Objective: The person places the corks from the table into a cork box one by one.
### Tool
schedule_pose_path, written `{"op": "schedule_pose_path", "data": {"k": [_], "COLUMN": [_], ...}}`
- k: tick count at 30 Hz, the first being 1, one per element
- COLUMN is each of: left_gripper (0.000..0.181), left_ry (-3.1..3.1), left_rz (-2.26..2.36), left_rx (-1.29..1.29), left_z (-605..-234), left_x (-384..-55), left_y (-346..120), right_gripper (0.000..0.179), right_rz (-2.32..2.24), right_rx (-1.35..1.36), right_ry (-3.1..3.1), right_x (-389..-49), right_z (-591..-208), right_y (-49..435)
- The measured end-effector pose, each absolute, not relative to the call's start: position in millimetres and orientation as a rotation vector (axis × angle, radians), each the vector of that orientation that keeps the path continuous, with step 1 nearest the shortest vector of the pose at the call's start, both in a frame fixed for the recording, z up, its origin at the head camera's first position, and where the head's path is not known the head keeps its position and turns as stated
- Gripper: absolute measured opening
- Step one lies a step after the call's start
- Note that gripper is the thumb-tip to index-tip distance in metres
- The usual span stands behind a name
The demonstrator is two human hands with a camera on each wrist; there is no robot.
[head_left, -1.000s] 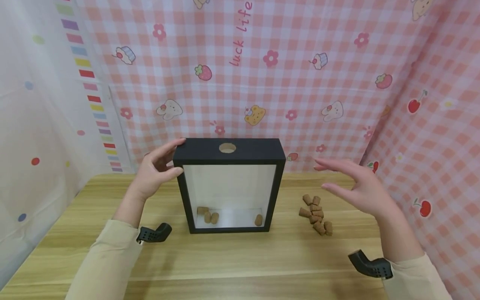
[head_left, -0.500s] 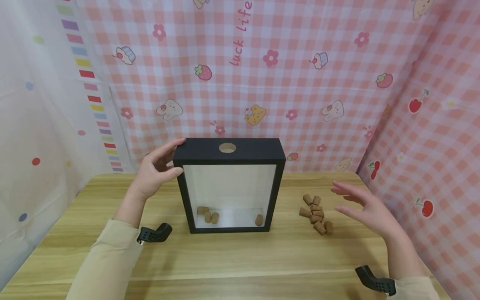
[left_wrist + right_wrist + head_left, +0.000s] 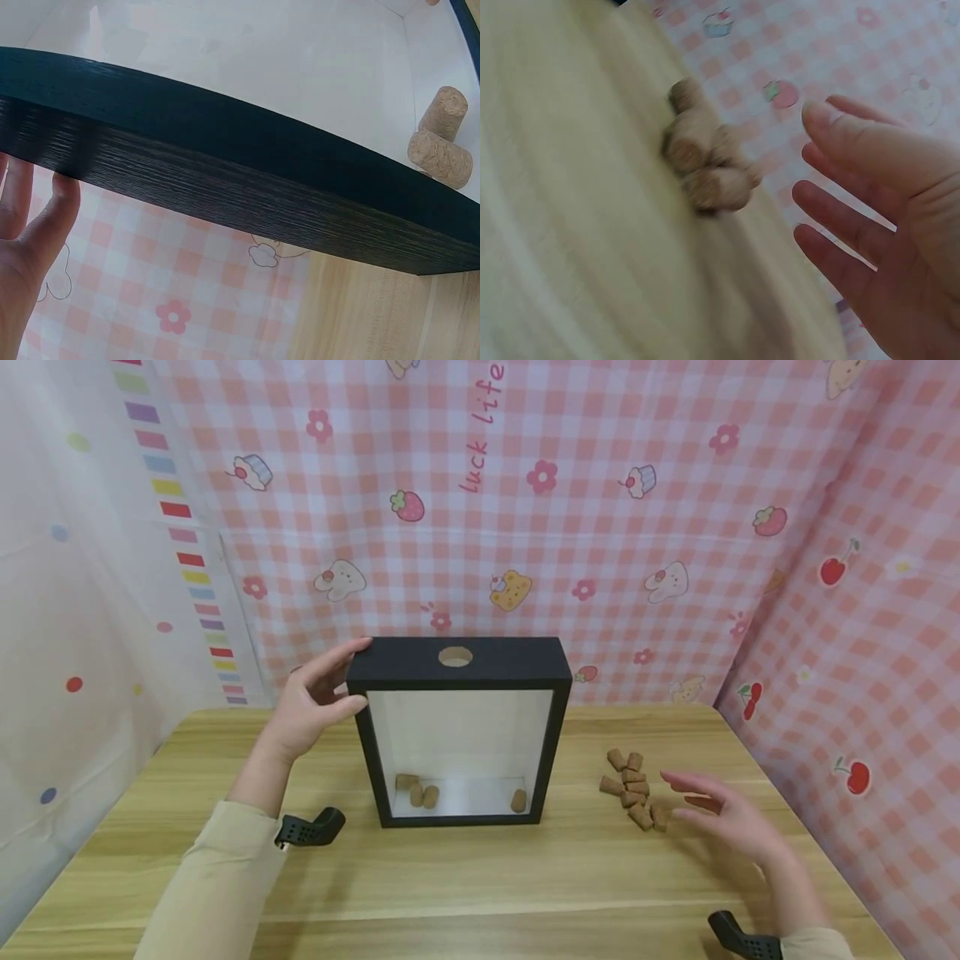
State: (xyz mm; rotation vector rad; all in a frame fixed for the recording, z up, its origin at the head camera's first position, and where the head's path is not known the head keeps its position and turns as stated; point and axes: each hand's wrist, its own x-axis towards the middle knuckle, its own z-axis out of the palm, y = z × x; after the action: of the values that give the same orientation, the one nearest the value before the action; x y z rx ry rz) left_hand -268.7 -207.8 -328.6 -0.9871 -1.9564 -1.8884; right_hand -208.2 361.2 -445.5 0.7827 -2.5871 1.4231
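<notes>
A black shadow-box frame [image 3: 459, 663] with a clear front and a round hole in its top stands upright on the table. My left hand [image 3: 303, 710] grips its upper left corner, thumb at the front edge and fingers toward the back; in the left wrist view, fingertips [image 3: 66, 187] touch the dark side. Several cork stoppers [image 3: 431, 797] lie on the frame's floor, most at the left. To the right of the frame is a loose cluster of cork stoppers [image 3: 633, 787]. Beside it hovers my right hand [image 3: 731, 818], fingers relaxed and apart, holding nothing.
The wooden table [image 3: 465, 893] carries the frame and the corks. A pink checked cloth [image 3: 600, 527] hangs behind and along the right side; a white dotted cloth [image 3: 112, 593] hangs at the left. Black wrist mounts [image 3: 311, 828] sit on both forearms.
My right hand has come down from above the table to the right side of the cork cluster. My left hand, the frame and the corks have stayed in place.
</notes>
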Motion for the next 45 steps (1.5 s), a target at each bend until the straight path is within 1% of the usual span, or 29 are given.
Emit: {"op": "schedule_pose_path", "data": {"k": [5, 10, 23, 28, 36, 45], "left_gripper": [0.065, 0.065, 0.066, 0.066, 0.066, 0.066], "left_ry": [-1.957, -1.963, -1.922, -1.914, -1.918, -1.917], "left_rz": [-1.890, -1.890, -1.897, -1.899, -1.898, -1.897], "left_rx": [-0.984, -0.978, -1.017, -1.028, -1.024, -1.029], "left_z": [-328, -327, -329, -328, -329, -329], "left_x": [-269, -268, -269, -269, -269, -269], "left_y": [-207, -206, -206, -206, -206, -206], "right_gripper": [0.044, 0.041, 0.037, 0.035, 0.033, 0.024], "right_rz": [1.468, 1.459, 1.158, 1.152, 1.264, 1.262], "right_rx": [0.884, 1.016, 1.083, 1.069, 1.049, 0.859], "right_ry": [-2.562, -2.489, -2.518, -2.550, -2.492, -2.573], "right_x": [-213, -216, -223, -224, -226, -223], "right_z": [-463, -472, -472, -471, -477, -478], "right_y": [364, 365, 366, 366, 364, 361]}}
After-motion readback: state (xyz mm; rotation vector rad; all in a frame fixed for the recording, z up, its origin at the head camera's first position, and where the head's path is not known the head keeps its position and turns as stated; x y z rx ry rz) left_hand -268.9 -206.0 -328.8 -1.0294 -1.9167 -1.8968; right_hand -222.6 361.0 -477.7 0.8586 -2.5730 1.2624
